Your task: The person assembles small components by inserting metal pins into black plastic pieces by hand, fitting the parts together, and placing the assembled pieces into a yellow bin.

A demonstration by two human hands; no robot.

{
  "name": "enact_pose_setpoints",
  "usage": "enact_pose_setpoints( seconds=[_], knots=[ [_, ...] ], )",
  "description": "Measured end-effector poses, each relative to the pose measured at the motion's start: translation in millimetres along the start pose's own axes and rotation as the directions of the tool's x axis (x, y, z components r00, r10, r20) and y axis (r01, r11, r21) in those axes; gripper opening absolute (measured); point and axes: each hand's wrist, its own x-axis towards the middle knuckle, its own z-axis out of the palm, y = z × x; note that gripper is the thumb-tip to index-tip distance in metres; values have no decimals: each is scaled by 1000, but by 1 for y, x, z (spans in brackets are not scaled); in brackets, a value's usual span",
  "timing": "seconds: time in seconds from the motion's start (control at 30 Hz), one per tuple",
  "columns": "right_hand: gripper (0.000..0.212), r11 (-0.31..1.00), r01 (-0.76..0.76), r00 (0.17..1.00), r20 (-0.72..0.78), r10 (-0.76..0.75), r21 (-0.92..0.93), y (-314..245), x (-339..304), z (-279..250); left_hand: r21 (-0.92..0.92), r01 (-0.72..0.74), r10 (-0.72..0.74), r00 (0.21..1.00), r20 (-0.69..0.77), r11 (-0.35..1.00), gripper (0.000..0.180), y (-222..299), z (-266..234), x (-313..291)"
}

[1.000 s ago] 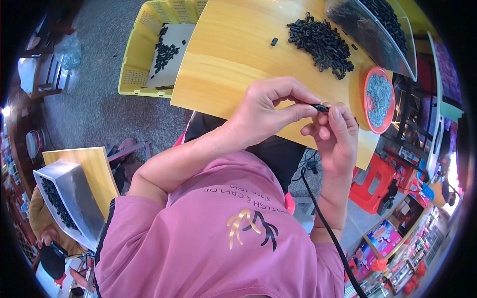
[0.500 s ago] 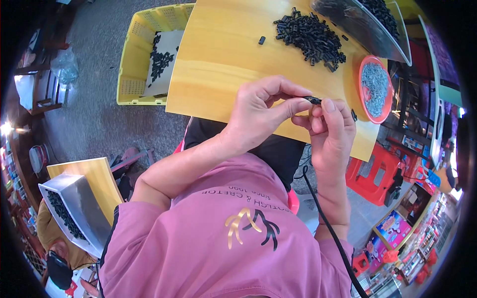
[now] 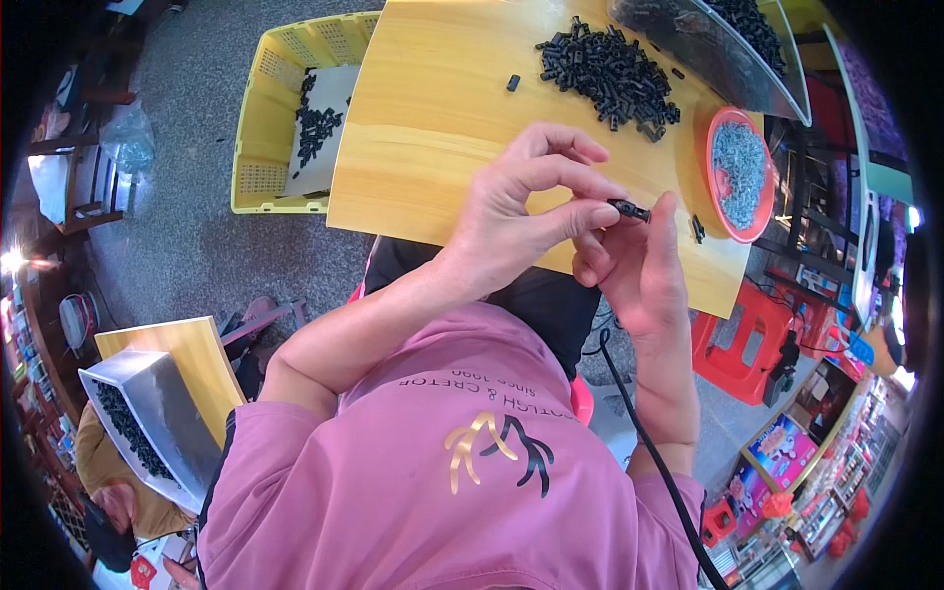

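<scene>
Pinching small blk part in L hand, w/ R hand just beside, grip there unclear, prob. mid-handling, next calling for steady pinch + careful aim.

Floor — grey, finely speckled, spread across the upper left and beneath the furniture. Table: yellow wood-grain top, straight edges, upper centre. Stool: red plastic, on the floor to the right of the table. Board: pale wood, lower left. Dark wooden furniture, upper left. Shelving, lower right — crowded with coloured goods. Lamp-like glare, left edge.
</scene>
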Motion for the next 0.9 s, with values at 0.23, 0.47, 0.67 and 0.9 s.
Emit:
enact_pose_setpoints(
  seconds=[0.23,0.47,0.67,0.9],
  knots=[
    [65,995,99,995,19,-99,-16,3,0,-3,125,-136,128,989,68,983,26,7,0,8],
    [64,960,152,982,-71,-173,-234,-1,-4,-2,385,-304,258,952,167,871,32,17,-1,16],
    [62,963,171,985,30,-168,-206,2,-4,-3,178,-239,205,960,188,955,29,18,-4,10],
    [63,897,209,978,82,-193,-390,-2,-11,0,93,-184,159,960,232,979,29,18,-4,5]
  ],
)
